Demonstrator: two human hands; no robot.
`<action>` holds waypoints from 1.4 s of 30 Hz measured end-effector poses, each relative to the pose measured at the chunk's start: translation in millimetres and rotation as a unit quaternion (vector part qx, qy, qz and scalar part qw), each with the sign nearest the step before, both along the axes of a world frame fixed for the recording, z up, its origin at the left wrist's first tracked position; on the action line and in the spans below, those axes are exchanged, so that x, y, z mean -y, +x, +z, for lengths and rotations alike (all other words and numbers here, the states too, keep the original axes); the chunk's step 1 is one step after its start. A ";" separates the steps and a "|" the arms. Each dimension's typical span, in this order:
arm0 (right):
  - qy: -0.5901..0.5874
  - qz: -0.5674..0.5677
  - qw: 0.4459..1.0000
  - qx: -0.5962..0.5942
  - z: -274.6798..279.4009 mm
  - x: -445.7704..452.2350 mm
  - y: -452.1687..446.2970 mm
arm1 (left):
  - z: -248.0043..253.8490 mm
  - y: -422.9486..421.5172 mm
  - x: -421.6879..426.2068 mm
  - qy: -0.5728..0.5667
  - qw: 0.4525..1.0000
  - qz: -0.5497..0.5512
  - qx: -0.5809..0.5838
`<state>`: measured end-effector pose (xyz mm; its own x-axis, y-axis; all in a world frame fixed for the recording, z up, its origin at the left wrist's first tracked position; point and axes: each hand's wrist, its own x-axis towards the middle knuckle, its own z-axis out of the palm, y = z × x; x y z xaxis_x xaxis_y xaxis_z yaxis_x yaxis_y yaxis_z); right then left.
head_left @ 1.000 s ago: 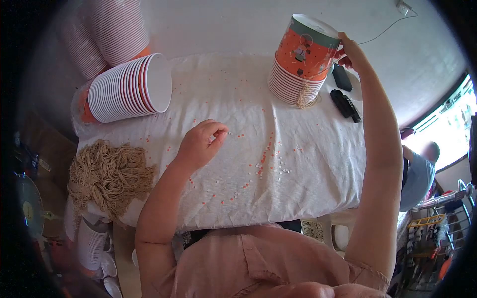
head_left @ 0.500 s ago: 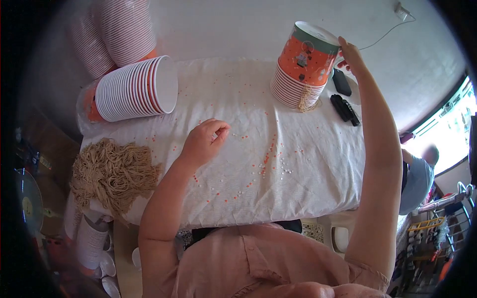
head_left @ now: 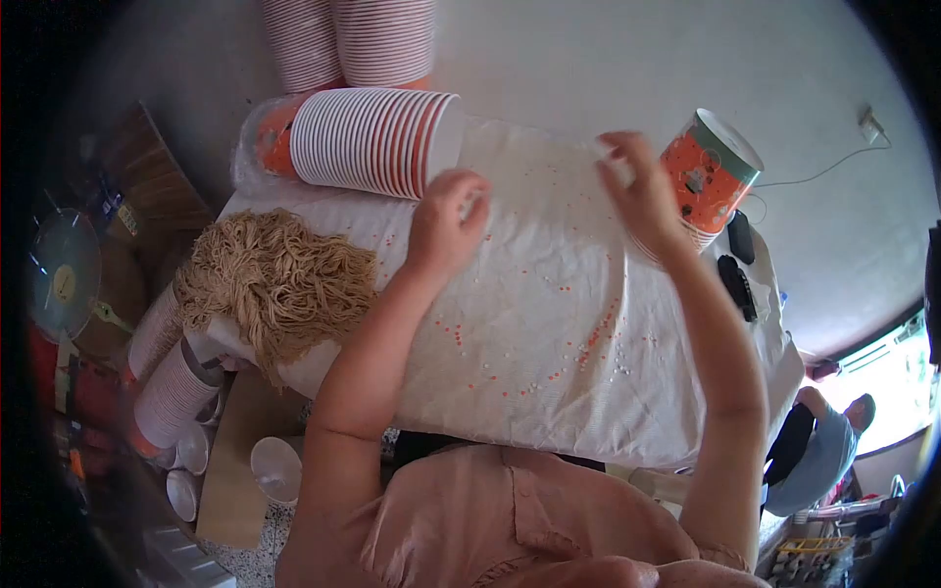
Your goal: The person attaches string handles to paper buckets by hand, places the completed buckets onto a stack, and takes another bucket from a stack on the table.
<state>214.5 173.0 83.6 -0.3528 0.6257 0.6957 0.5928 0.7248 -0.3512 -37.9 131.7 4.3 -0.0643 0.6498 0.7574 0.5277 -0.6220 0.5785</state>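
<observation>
My left hand (head_left: 449, 223) is raised beside the open rim of a nested stack of white-rimmed paper buckets (head_left: 368, 142) lying on its side. Its fingers curl loosely, with a gap between them and the thumb, and I see nothing in them. Slightly blurred, my right hand (head_left: 642, 191) hovers over the table with thumb and fingers apart, holding nothing. Just right of it stands an upright stack topped by an orange and green bucket (head_left: 708, 176); my hand and forearm partly hide the lower rims.
A heap of tan strings (head_left: 279, 284) lies at the table's left. Small orange and white dots (head_left: 593, 338) are scattered over the white cloth (head_left: 529, 392). Black objects (head_left: 737, 284) lie at the right edge. More bucket stacks (head_left: 385, 39) stand behind. A person (head_left: 823, 446) sits at far right.
My right hand has left the top of the upright bucket stack and moved left. My left hand has moved up to the lying stack's rim. The whole view has shifted and turned.
</observation>
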 end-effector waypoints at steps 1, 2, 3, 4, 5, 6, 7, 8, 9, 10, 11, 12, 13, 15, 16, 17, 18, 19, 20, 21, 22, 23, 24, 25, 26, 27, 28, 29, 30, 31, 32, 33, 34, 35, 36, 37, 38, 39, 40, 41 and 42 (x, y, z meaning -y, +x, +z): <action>-0.006 0.027 0.999 0.024 -18.9 -7.1 -15.7 | 3.2 -10.6 -4.6 0.041 0.998 0.038 0.000; -0.017 0.071 0.997 0.002 -33.7 -6.2 -35.8 | 6.1 -23.0 -8.3 0.083 0.994 0.076 0.000; -0.053 0.089 0.995 0.004 -43.4 -3.8 -54.2 | 8.7 -33.1 -9.0 0.077 0.991 0.103 0.029; -0.089 0.108 0.990 0.007 -52.2 -2.3 -71.6 | 10.6 -44.1 -11.0 0.098 0.985 0.140 0.017; -0.100 0.127 0.987 -0.004 -65.5 -4.9 -88.4 | 12.9 -55.2 -12.9 0.120 0.977 0.177 0.005; -0.112 0.146 0.983 -0.015 -75.1 -6.1 -104.0 | 10.7 -64.6 -15.6 0.099 0.975 0.199 0.009; -0.164 0.157 0.974 -0.021 -76.1 -3.9 -117.5 | 8.3 -69.0 -18.1 0.100 0.974 0.204 0.009; -0.163 0.163 0.973 -0.019 -78.8 -6.0 -129.9 | 5.4 -72.1 -21.1 0.105 0.962 0.252 -0.013; -0.180 0.160 0.970 -0.029 -86.5 -11.0 -141.4 | 3.1 -74.6 -23.3 0.110 0.947 0.299 -0.036; -0.197 0.160 0.967 -0.039 -93.4 -16.3 -152.6 | 1.5 -76.3 -24.5 0.090 0.946 0.307 -0.046; -0.212 0.168 0.960 -0.067 -99.8 -21.0 -162.2 | 0.9 -79.2 -26.4 0.087 0.947 0.307 -0.041; -0.217 0.167 0.960 -0.064 -103.7 -25.2 -169.4 | 1.0 -82.1 -27.5 0.084 0.947 0.307 -0.036; -0.222 0.163 0.959 -0.061 -107.5 -29.2 -174.7 | 0.1 -82.9 -25.7 0.058 0.947 0.316 -0.026; -0.222 0.206 0.948 -0.096 -116.0 -34.6 -186.0 | -3.3 -89.9 -30.4 0.044 0.958 0.283 0.033; -0.219 0.214 0.946 -0.102 -117.3 -36.5 -189.5 | -6.0 -91.8 -32.2 0.046 0.964 0.258 0.054; -0.215 0.222 0.945 -0.109 -118.5 -38.5 -193.9 | -8.3 -92.9 -34.5 0.048 0.959 0.275 0.048; -0.244 0.232 0.932 -0.132 -122.4 -38.7 -197.7 | -9.3 -94.1 -35.1 0.049 0.955 0.291 0.041; -0.243 0.236 0.931 -0.133 -125.3 -40.2 -199.8 | -8.5 -98.0 -35.7 0.040 0.953 0.295 0.053; -0.243 0.226 0.936 -0.114 -127.5 -42.2 -200.9 | -8.3 -103.4 -37.6 0.030 0.947 0.306 0.093; -0.242 0.214 0.942 -0.096 -131.7 -45.6 -203.1 | -9.8 -109.8 -43.6 0.021 0.939 0.316 0.133; -0.229 0.237 0.936 -0.120 -135.4 -45.3 -206.0 | -10.9 -121.2 -48.7 -0.003 0.931 0.318 0.181; -0.228 0.238 0.936 -0.120 -138.9 -45.4 -204.3 | -12.0 -137.8 -55.2 -0.015 0.928 0.322 0.188; -0.233 0.224 0.941 -0.098 -136.4 -42.5 -202.5 | -9.0 -150.2 -59.1 -0.036 0.920 0.337 0.196; -0.236 0.212 0.946 -0.076 -132.9 -39.7 -201.6 | -6.0 -162.7 -62.9 -0.055 0.912 0.352 0.203; -0.232 0.215 0.946 -0.077 -129.4 -36.4 -200.9 | -3.0 -174.7 -65.4 -0.062 0.906 0.377 0.184; -0.258 0.184 0.948 -0.041 -125.5 -33.0 -199.5 | 2.5 -185.2 -62.8 -0.079 0.902 0.385 0.180; -0.282 0.151 0.947 -0.006 -124.2 -32.1 -197.9 | 5.8 -196.2 -63.5 -0.095 0.898 0.393 0.175; -0.278 0.151 0.949 -0.011 -126.3 -33.0 -197.9 | 2.8 -203.3 -69.8 -0.114 0.879 0.430 0.171; -0.262 0.145 0.954 -0.005 -135.1 -37.2 -198.7 | -0.8 -209.9 -74.1 -0.110 0.881 0.428 0.168; -0.246 0.139 0.959 0.003 -138.3 -36.8 -199.1 | -3.8 -214.1 -74.0 -0.098 0.896 0.403 0.156; -0.245 0.139 0.959 0.002 -141.3 -36.4 -197.9 | -7.9 -217.2 -74.0 -0.086 0.910 0.380 0.145; -0.227 0.151 0.962 -0.018 -139.9 -32.6 -197.3 | -8.0 -210.9 -68.8 -0.066 0.910 0.393 0.118; -0.210 0.162 0.963 -0.037 -138.3 -29.2 -196.8 | -11.6 -208.9 -69.0 -0.050 0.911 0.394 0.108; -0.211 0.162 0.963 -0.037 -136.4 -26.4 -194.7 | -13.4 -205.7 -66.8 -0.035 0.913 0.395 0.098; -0.196 0.166 0.966 -0.022 -134.1 -24.4 -191.0 | -14.6 -205.1 -67.1 -0.036 0.918 0.380 0.104; -0.182 0.170 0.969 -0.007 -131.8 -22.5 -187.5 | -16.8 -202.8 -67.2 -0.035 0.921 0.373 0.105; -0.183 0.170 0.968 -0.008 -131.0 -20.7 -183.5 | -19.3 -199.7 -67.5 -0.033 0.924 0.366 0.106; -0.144 0.162 0.976 0.036 -130.9 -18.3 -178.7 | -18.5 -194.5 -64.0 -0.057 0.927 0.351 0.118; -0.106 0.152 0.979 0.079 -132.2 -15.2 -175.5 | -21.9 -190.1 -64.7 -0.049 0.929 0.346 0.121; -0.107 0.153 0.979 0.079 -134.3 -11.2 -172.5 | -23.0 -185.9 -63.5 -0.041 0.931 0.341 0.123; -0.090 0.151 0.981 0.079 -130.8 -2.9 -169.4 | -28.3 -188.6 -68.8 -0.020 0.937 0.328 0.117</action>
<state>45.1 175.9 -47.2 -0.6350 0.5843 0.5054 0.4183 0.8100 -0.4110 -226.6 200.5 -24.0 -0.6210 0.4402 0.6485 0.6447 -0.1835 0.7420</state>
